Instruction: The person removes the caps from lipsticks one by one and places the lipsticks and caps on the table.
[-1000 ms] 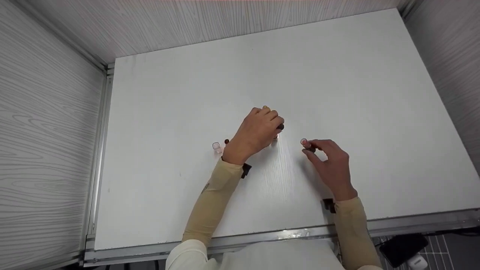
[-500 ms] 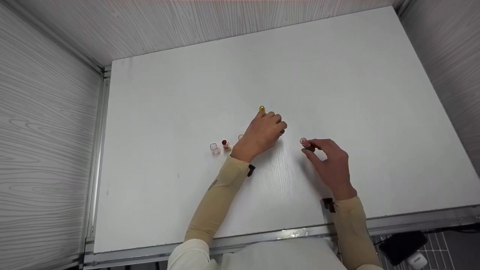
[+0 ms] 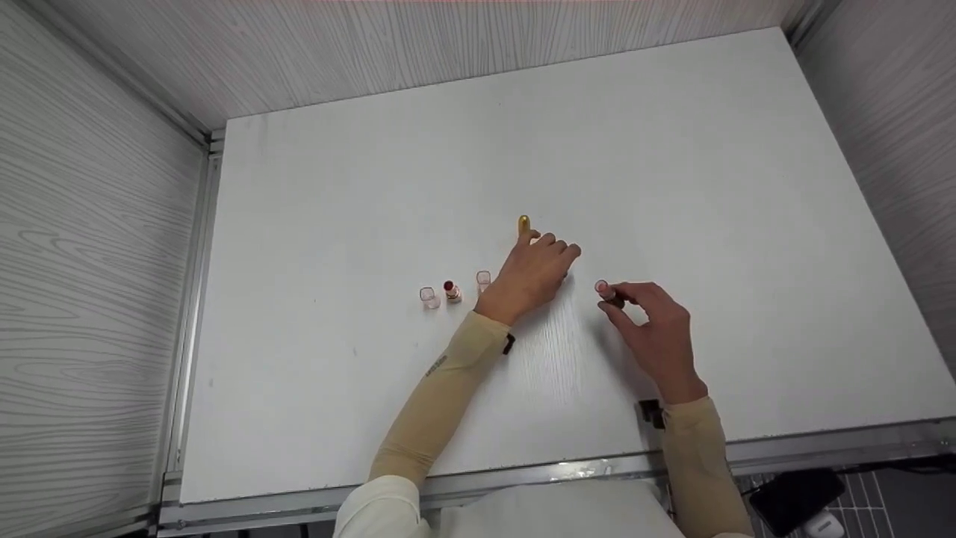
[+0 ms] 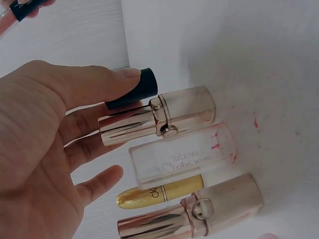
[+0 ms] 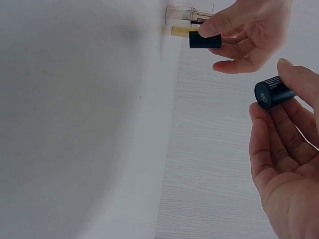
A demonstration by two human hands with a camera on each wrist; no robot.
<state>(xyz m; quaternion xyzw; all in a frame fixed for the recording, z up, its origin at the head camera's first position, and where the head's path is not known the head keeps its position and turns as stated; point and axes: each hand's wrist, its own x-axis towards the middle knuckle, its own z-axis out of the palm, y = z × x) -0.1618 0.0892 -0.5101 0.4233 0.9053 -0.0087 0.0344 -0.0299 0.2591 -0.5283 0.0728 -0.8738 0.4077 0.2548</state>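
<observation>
My left hand [image 3: 532, 275] pinches a short black cylindrical cap [image 4: 145, 83] between thumb and fingers, beside a row of upright lipsticks. Closest to it stands a rose-gold lipstick tube [image 4: 187, 107]. Beyond that are a clear lipstick cap [image 4: 182, 157], a bullet-shaped gold tube [image 4: 167, 193] and another rose-gold lipstick tube [image 4: 227, 201]. To the right, my right hand [image 3: 659, 329] holds a lipstick [image 3: 609, 293] in its fingertips above the table; its black base [image 5: 271, 93] faces down and its pinkish end up. The left hand hides part of the row in the head view.
Left of the left hand, an uncapped lipstick with a dark red bullet [image 3: 452, 291] stands between a clear cap [image 3: 429, 297] and a second clear cap [image 3: 484, 279]. The white table [image 3: 336, 187] is bordered by wood-grain panels [image 3: 97, 261] and a metal front rail.
My left hand has shifted slightly right and toward me, bringing the dark red lipstick, the second clear cap and more of the gold tube into sight. The right hand barely moves.
</observation>
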